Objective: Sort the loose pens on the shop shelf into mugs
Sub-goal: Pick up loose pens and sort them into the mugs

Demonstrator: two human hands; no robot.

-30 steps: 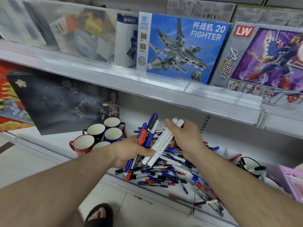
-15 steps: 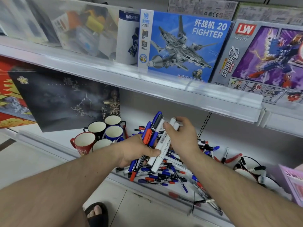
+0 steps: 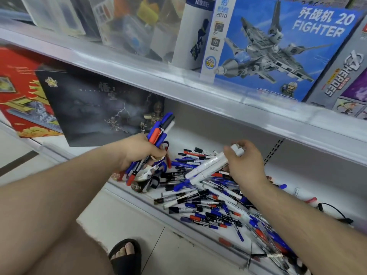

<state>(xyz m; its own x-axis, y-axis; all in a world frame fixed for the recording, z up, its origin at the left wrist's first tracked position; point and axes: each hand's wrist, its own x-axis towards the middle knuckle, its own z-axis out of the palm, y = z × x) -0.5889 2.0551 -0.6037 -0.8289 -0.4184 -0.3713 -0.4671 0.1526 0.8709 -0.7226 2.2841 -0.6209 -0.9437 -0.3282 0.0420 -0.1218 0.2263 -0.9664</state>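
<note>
Nearest, bottom of view: a foot in a black sandal (image 3: 127, 257) on pale floor tile (image 3: 123, 221). Both bare forearms reach up and forward over the lower shelf's front lip (image 3: 158, 213). Left hand (image 3: 137, 151) is closed in a fist round a bundle of pens (image 3: 158, 133), blue and red with one dark and one white-tipped; the caps fan upward past the knuckles, the lower ends poke out beneath the hand. Right hand (image 3: 245, 165) has fingers curled over a pair of thick white markers (image 3: 208, 165), held slanting, the capped ends up by the fingertips, the other ends pointing down-left over the heap. Beneath and right of the right hand lies the loose pile of pens (image 3: 208, 207), blue, red, black and white, spread along the shelf board toward the right. Mugs (image 3: 143, 183) sit under the left hand, mostly hidden by it and the bundle; only patterned sides show, count unclear. A black cable (image 3: 335, 213) lies at the right end of the shelf. Farther back, a dark box with lightning art (image 3: 95, 108) and a red box (image 3: 17, 92) lean on the left. Upper shelf edge (image 3: 178, 84) crosses above; on it stand a blue FIGHTER jet box (image 3: 278, 46) and clear plastic containers (image 3: 123, 22).
</note>
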